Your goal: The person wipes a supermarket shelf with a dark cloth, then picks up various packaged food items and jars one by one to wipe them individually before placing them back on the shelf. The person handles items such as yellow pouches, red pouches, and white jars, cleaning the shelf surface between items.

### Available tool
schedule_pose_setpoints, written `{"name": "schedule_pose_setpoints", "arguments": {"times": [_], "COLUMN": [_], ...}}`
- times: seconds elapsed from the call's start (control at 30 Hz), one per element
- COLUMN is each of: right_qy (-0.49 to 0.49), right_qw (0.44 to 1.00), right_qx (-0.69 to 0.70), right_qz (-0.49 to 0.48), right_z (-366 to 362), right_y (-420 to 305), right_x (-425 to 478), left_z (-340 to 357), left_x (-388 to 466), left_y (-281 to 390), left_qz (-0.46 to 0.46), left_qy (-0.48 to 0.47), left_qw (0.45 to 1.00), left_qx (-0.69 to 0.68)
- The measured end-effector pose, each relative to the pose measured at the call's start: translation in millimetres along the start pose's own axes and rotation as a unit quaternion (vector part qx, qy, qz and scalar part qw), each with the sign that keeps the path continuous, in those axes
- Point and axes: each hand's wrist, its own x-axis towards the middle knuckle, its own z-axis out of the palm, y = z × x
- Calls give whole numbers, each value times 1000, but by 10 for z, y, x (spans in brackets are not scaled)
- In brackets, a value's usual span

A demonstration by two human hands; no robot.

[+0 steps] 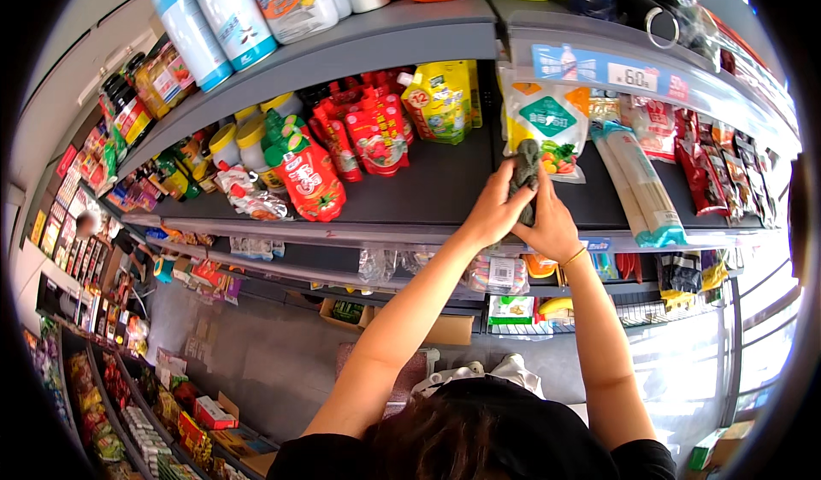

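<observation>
A crumpled dark grey-green cloth is bunched between my two hands over the front of a dark shelf. My left hand grips it from the left, thumb and fingers against the bundle. From the other side my right hand closes on the same cloth, its fingertips pointing up. Just behind the cloth stands a white packet with a green diamond and pictured vegetables, its lower left partly covered. Right of my hands, long packs of dried noodles lie slanted across the shelf.
Red spouted pouches, a yellow spouted pouch and a red ketchup bottle stand to the left. Spray cans crowd the shelf above. A clear price rail overhangs the packet. A person is far left.
</observation>
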Motion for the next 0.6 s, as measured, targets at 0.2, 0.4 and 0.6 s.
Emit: {"name": "schedule_pose_setpoints", "arguments": {"times": [0.2, 0.4, 0.6], "right_qy": [-14, -4, -3], "right_qw": [1000, 999, 999], "right_qx": [-3, -28, -34], "right_qz": [20, 18, 21], "right_z": [-66, -51, -42], "right_y": [-154, -158, -173], "right_x": [26, 30, 8], "left_z": [-490, -1089, -1628], "left_x": [87, 592, 1468], "left_y": [-74, 284, 456], "left_qz": [87, 217, 64], "left_qy": [173, 234, 73], "left_qw": [946, 793, 745], "left_qx": [259, 518, 660]}}
